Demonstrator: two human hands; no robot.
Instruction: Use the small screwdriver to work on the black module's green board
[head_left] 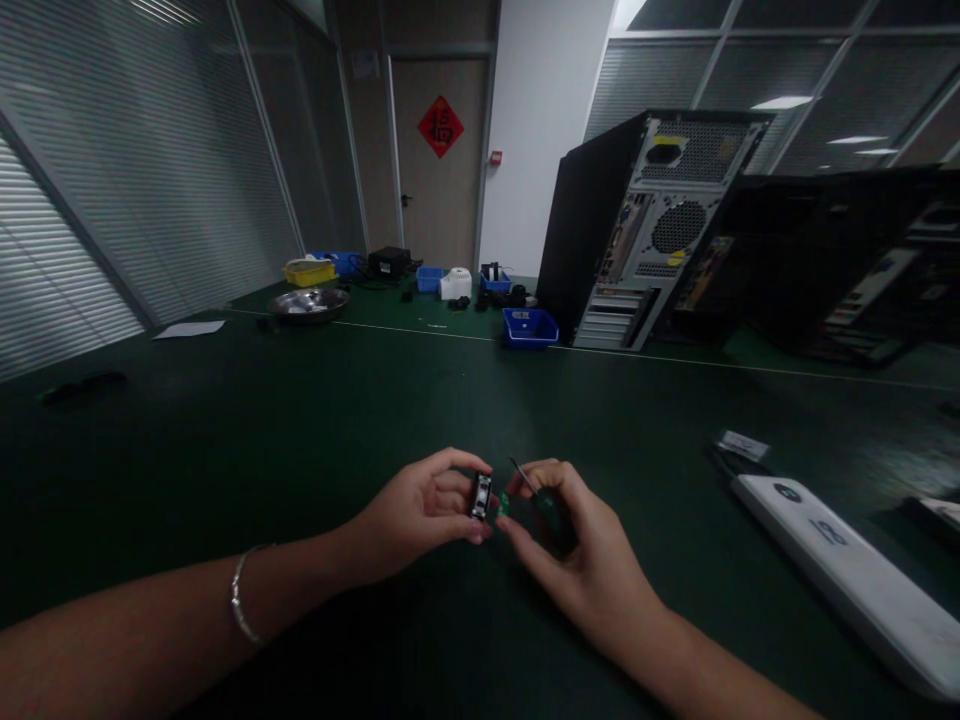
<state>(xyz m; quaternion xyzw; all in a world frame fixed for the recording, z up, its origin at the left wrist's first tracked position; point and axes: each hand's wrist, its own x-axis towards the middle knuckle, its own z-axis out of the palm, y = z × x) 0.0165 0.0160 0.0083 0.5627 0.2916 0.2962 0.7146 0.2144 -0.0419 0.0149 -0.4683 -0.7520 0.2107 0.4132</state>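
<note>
My left hand point(427, 510) pinches a small black and silver part point(481, 496) between thumb and fingers, low over the dark green table point(300, 440). My right hand point(570, 550) holds a thin dark screwdriver point(525, 478), its tip pointing up and left. The fingertips of that hand also touch a small green piece point(502, 505) right beside the black part. The two hands meet at the near middle of the table. A silver bracelet point(240, 600) sits on my left wrist.
A long white device point(847, 570) lies at the right. A black computer tower point(645, 230) stands behind, with a blue bin point(529, 327) beside it. A metal bowl point(309, 303), a yellow tray point(308, 272) and more blue bins sit at the far edge.
</note>
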